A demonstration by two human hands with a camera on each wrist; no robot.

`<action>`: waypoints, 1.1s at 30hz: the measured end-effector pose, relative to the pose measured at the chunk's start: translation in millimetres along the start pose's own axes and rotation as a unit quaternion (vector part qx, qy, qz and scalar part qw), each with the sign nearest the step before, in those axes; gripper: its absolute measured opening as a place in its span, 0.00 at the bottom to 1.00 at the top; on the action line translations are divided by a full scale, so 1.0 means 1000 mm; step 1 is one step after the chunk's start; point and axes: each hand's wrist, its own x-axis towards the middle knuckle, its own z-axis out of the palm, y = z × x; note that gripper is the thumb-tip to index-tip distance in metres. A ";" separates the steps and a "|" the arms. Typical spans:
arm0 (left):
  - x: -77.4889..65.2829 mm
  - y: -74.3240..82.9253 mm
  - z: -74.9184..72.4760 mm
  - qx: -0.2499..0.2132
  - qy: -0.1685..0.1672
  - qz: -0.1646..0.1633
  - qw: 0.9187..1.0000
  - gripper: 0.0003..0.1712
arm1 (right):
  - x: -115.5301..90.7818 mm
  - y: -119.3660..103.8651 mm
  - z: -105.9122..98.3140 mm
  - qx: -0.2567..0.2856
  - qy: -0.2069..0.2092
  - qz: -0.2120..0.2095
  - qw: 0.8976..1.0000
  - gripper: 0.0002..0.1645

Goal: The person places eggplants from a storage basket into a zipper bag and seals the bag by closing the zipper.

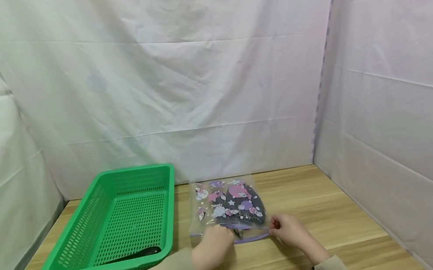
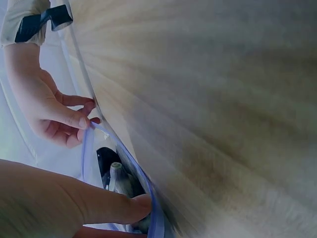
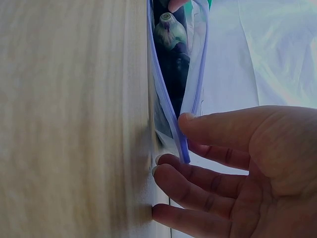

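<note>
A clear zip bag [image 1: 200, 205] with cartoon prints lies flat on the table, its purple-edged mouth facing me and parted. Dark eggplants show through the plastic; one eggplant [image 3: 171, 32] points its pale stem end out toward the opening. At the left part of the mouth, my left hand [image 1: 216, 243] holds the bag's edge, its thumb [image 2: 131, 208] lying over the purple strip in the left wrist view. My right hand [image 1: 290, 233] pinches the right corner of the mouth between thumb and index finger, the other fingers loosely spread below.
To the left stands a green perforated basket [image 1: 172, 201], a black-handled tool [image 1: 147, 251] lying along its near side. White cloth [image 1: 196, 88] hangs behind and at both sides of the wooden table [image 1: 297, 188].
</note>
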 end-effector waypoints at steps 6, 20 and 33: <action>0.004 -0.003 -0.001 -0.021 -0.023 -0.008 1.000 0.11 | 0.000 0.001 0.000 -0.002 -0.001 0.003 1.000 0.11; 0.006 -0.006 -0.006 -0.028 -0.069 -0.013 0.997 0.09 | 0.001 -0.002 -0.002 -0.002 -0.005 0.002 1.000 0.10; -0.024 0.003 -0.032 -0.044 -0.037 0.030 0.998 0.08 | 0.000 -0.001 -0.002 0.003 -0.009 0.012 1.000 0.10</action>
